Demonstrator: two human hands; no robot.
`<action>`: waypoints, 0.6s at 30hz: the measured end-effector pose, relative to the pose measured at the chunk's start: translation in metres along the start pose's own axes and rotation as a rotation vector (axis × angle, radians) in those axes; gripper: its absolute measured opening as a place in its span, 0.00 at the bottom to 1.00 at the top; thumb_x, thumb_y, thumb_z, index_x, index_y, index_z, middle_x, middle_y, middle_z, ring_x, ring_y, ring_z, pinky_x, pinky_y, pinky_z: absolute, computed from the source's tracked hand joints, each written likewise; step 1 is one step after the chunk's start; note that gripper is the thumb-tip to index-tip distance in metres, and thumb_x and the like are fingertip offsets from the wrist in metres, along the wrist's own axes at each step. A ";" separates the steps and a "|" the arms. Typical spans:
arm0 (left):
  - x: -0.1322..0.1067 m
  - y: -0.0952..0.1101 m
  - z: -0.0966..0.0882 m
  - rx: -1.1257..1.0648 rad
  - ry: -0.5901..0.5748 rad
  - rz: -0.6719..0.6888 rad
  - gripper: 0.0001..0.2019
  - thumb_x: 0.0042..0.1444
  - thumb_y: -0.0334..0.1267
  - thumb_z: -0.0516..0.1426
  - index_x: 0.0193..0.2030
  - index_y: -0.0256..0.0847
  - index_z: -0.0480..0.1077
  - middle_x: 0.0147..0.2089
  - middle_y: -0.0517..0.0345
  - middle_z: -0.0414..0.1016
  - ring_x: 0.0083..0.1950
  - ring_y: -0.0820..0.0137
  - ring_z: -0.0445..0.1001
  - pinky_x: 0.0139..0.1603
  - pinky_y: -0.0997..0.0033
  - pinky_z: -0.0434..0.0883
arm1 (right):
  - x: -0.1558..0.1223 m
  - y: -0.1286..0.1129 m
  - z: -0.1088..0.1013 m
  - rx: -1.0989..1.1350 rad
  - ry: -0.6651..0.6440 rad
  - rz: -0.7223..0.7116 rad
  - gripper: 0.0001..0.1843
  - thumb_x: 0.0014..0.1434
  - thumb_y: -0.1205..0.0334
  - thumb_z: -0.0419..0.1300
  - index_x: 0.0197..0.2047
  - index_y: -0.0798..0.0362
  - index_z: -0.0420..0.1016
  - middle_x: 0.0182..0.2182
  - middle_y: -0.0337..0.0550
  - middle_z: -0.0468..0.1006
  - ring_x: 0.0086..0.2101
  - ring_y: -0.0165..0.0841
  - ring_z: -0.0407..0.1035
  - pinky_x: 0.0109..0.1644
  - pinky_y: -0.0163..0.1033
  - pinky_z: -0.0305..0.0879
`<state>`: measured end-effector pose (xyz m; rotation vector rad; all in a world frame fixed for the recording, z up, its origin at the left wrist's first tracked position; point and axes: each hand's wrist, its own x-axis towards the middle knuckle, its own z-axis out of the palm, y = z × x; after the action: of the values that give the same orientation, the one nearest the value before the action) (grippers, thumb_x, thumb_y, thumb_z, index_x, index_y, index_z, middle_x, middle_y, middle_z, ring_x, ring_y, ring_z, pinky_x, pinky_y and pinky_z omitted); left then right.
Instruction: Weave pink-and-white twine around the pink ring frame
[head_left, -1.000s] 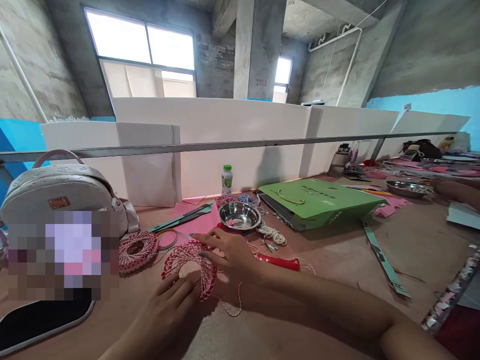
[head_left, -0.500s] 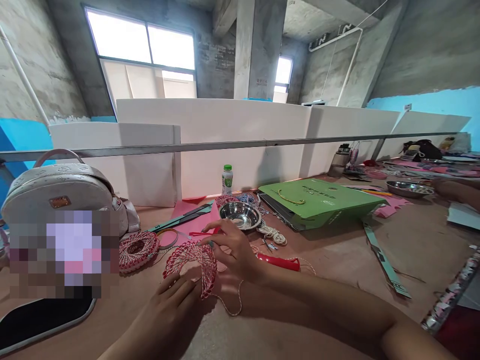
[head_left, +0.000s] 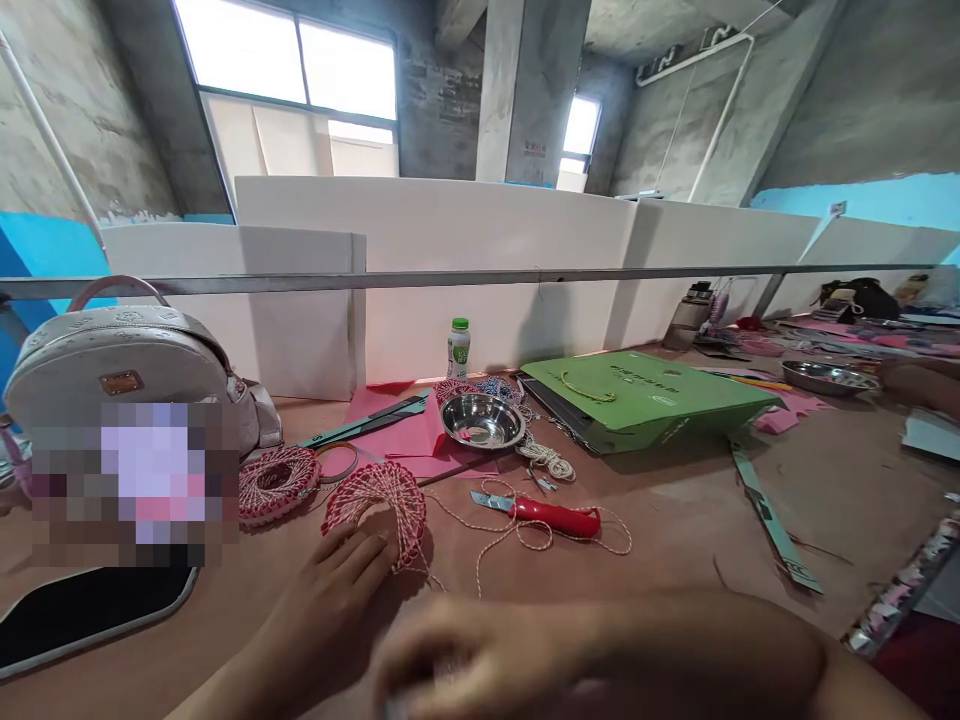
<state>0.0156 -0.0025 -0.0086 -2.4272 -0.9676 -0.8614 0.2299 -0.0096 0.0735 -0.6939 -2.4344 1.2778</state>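
In the head view, a worker's left hand (head_left: pixel 349 565) is resting on the lower edge of a curved, red-and-white threaded piece (head_left: pixel 379 490) lying on the brown tabletop (head_left: pixel 667 550), its fingers held close together; whether they are pinching the piece cannot be told, as the thumb is hidden. The right hand (head_left: pixel 480 645), blurred, is hovering nearer the camera, apart from the piece, its fingers curling inward; what they may be gripping cannot be made out. A red-handled utility knife (head_left: pixel 559 517) is lying among loops of patterned cord (head_left: pixel 534 549) to the right of the piece. A ring of similar threadwork (head_left: pixel 296 490) is sitting just to its left, near a pale backpack (head_left: pixel 142 350). Beyond, a metal bowl (head_left: pixel 517 430) is standing between a green-capped bottle (head_left: pixel 460 350) and the knife, while a green bag (head_left: pixel 652 395) is lying to the bowl's right.
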 end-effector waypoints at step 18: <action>0.000 0.007 -0.008 0.165 -0.059 0.088 0.18 0.59 0.32 0.54 0.55 0.40 0.70 0.49 0.51 0.78 0.52 0.61 0.73 0.61 0.58 0.61 | 0.055 0.067 -0.036 -0.033 0.572 0.023 0.11 0.59 0.55 0.68 0.31 0.54 0.79 0.28 0.39 0.78 0.29 0.31 0.68 0.31 0.34 0.59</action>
<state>0.0180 -0.0114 -0.0036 -2.3460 -0.9073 -0.6570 0.2193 0.0773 0.0401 -0.9458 -1.9830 0.8878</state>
